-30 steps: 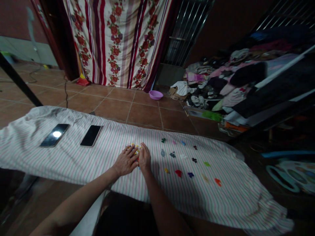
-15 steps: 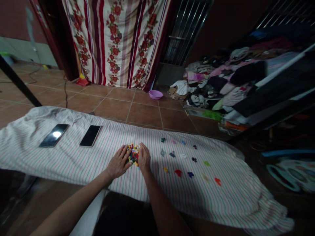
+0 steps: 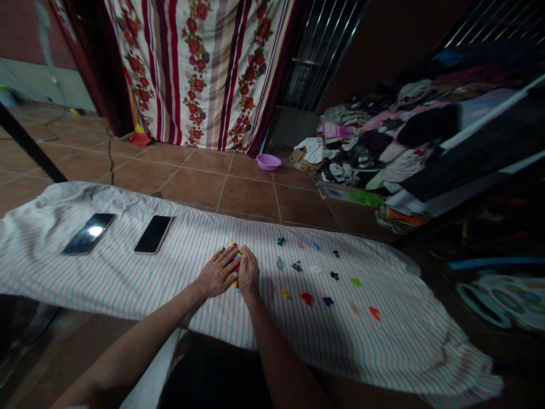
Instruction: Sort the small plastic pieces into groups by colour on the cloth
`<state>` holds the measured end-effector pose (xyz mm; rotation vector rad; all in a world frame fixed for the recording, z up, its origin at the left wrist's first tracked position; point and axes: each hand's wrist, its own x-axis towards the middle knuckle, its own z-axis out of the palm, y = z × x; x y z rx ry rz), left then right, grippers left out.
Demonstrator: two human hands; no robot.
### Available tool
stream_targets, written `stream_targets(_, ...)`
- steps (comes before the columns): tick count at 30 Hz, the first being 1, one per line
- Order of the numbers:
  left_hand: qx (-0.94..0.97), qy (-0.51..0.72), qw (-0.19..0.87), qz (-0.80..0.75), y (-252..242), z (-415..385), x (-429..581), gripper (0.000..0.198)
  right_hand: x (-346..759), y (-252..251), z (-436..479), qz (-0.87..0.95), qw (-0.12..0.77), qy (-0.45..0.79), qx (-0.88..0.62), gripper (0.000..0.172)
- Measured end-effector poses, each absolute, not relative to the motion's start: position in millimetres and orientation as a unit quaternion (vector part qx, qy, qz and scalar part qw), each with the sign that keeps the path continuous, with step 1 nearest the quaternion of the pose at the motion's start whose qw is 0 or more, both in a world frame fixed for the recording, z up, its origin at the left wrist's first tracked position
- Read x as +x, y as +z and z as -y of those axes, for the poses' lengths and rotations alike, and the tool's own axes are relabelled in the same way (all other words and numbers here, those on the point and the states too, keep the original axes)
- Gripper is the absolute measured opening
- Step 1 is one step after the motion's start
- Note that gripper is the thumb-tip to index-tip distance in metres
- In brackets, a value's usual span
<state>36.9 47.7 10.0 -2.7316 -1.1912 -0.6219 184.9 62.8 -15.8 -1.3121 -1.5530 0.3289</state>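
Note:
A mixed pile of small coloured pieces [image 3: 237,278], red, yellow, blue and other colours, lies on the striped cloth [image 3: 204,227]. My left hand [image 3: 218,274] lies palm down over the pile's left side, its fingers stretched out and covering most of it. On the other side, my right hand [image 3: 248,271] stands on its edge with slightly curved fingers, touching the pile like a wall. Only bits of the pile show between the two hands. Right of my hands, small single-colour clusters sit in rows, among them red pieces [image 3: 306,298], yellow pieces [image 3: 286,293] and orange pieces [image 3: 374,313].
Two phones lie at the left on the cloth, a dark phone [image 3: 154,234] and a phone with a bright reflection [image 3: 88,234]. Beyond the cloth's far edge, a purple basin [image 3: 268,162] stands on the tiled floor. Heaped clothes [image 3: 383,130] fill the back right.
My left hand has slid right, towards my right hand, pushing the pile together and covering more of it. My right hand has stayed about where it was.

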Motion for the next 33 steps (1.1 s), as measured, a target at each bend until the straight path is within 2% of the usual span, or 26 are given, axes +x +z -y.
stream_targets(7, -0.903, -0.202, 0.085, 0.37, 6.2, -12.8, 15.9, 0.056, 184.7, -14.9, -61.9, 0.645, 0.511, 0.14, -0.551, 0.053)
stream_targets(16, -0.878, -0.202, 0.073, 0.427, -8.1, -45.7, 46.3, 0.056, 185.6, -13.2, -61.3, 0.64, 0.517, 0.144, -0.55, 0.054)
stream_targets(23, -0.867, -0.2, 0.052, 0.454, -5.7, -56.8, 60.2, 0.052, 184.1, -16.3, -63.7, 0.62, 0.534, 0.162, -0.551, 0.054)
stream_targets(33, -0.875, -0.196, 0.077, 0.435, 5.3, -19.4, 34.7, 0.048, 185.0, -16.1, -64.5, 0.633, 0.521, 0.154, -0.552, 0.056)
